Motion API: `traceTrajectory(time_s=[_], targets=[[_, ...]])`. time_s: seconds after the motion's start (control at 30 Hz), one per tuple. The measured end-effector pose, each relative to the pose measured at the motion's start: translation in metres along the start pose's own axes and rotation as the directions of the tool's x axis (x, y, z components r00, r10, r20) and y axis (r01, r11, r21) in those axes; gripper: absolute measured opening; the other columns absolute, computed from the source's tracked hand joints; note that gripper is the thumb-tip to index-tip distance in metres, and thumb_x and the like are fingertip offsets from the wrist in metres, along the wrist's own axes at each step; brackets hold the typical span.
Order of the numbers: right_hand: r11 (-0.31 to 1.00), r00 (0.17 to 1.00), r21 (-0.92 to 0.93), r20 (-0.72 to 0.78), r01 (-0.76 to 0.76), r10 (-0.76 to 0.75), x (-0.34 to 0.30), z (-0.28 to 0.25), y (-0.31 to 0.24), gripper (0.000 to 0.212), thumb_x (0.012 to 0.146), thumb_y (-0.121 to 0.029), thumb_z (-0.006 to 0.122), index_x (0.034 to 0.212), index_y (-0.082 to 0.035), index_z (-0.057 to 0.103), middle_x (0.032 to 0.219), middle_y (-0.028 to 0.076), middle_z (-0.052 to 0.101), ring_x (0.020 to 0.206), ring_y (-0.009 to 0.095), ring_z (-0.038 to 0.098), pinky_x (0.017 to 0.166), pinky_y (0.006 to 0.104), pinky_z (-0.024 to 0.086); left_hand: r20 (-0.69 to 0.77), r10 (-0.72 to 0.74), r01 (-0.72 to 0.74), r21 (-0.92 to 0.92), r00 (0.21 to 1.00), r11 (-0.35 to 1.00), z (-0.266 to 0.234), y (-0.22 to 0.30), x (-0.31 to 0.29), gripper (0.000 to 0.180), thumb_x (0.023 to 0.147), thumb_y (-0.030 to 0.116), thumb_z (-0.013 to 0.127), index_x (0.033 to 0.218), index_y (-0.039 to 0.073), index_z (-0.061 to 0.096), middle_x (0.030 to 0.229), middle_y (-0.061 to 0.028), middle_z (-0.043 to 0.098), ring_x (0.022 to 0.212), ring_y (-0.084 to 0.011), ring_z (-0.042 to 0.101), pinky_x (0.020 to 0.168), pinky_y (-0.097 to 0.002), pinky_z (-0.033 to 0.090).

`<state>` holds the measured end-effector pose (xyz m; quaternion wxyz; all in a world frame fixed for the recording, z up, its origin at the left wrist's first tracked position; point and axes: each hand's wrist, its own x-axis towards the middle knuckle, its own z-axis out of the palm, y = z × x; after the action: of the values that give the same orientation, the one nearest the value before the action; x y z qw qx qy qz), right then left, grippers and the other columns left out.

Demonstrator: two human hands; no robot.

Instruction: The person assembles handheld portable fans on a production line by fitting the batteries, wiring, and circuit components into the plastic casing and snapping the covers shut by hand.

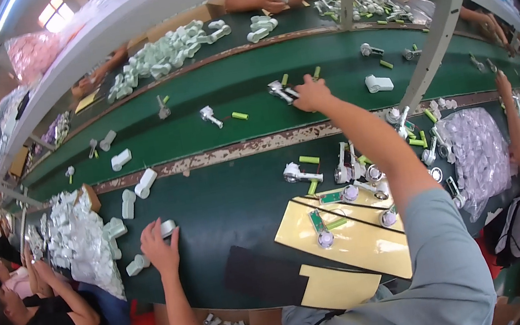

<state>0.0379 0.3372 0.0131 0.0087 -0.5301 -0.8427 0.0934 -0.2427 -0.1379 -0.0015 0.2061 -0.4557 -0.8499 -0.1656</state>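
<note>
My left hand (160, 246) is closed around a small white plastic housing (168, 228), low over the dark green bench on the left. My right arm stretches across to the green belt, where my right hand (312, 95) has its fingers on the handle end of a small fan assembly (279, 91) with a silvery head. A green battery cell (317, 72) lies by its fingertips; another cell (285, 79) is beside the assembly. Pale housings (128, 204) lie near my left hand. Under my right arm, green circuit boards (330, 198) with round white parts rest on a yellow sheet (290, 226).
A bag of white housings (79, 242) stands at left, a bag of pale lilac parts (481, 151) at right. Fan assemblies and cells crowd the bench's right side. A white metal post (433, 33) rises beyond the belt's near rail. Other people work on both sides and opposite.
</note>
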Motion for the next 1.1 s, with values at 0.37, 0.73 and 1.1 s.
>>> traceTrajectory(time_s=[0.37, 0.73, 1.1], targets=[[0.901, 0.928, 0.249, -0.205, 0.356, -0.310, -0.119, -0.070, 0.123, 0.033, 0.070, -0.031, 0.072, 0.085, -0.001, 0.069, 0.084, 0.021, 0.064, 0.081, 0.037, 0.063, 0.074, 0.0434, 0.050, 0.301, -0.168, 0.341, -0.744, 0.939, 0.575, -0.004, 0.075, 0.031, 0.023, 0.096, 0.020, 0.057, 0.109, 0.002, 0.054, 0.075, -0.0068, 0.057, 0.061, -0.0160, 0.058, 0.057, -0.0311, 0.050], [0.858, 0.884, 0.370, -0.431, 0.356, -0.181, -0.257, -0.101, 0.155, 0.021, 0.082, -0.013, 0.072, 0.098, -0.001, 0.066, 0.102, 0.011, 0.054, 0.087, 0.026, 0.058, 0.075, 0.0335, 0.049, 0.257, 0.452, 0.259, -0.964, 0.854, 0.060, -0.024, 0.233, 0.020, 0.041, 0.087, -0.003, 0.061, 0.126, -0.001, 0.048, 0.110, -0.0096, 0.057, 0.087, -0.0119, 0.057, 0.068, -0.0218, 0.049], [-0.127, 0.921, 0.957, 0.208, -0.262, -0.328, -0.336, -0.062, 0.044, 0.035, 0.097, -0.011, 0.054, 0.130, -0.001, 0.053, 0.102, 0.013, 0.065, 0.087, 0.022, 0.068, 0.068, 0.0338, 0.060, 0.651, 0.381, 0.729, -0.420, 0.657, -0.540, -0.011, 0.258, 0.005, 0.047, 0.103, 0.048, 0.036, 0.124, 0.008, 0.049, 0.097, -0.0082, 0.058, 0.092, -0.0203, 0.058, 0.081, -0.0388, 0.050]])
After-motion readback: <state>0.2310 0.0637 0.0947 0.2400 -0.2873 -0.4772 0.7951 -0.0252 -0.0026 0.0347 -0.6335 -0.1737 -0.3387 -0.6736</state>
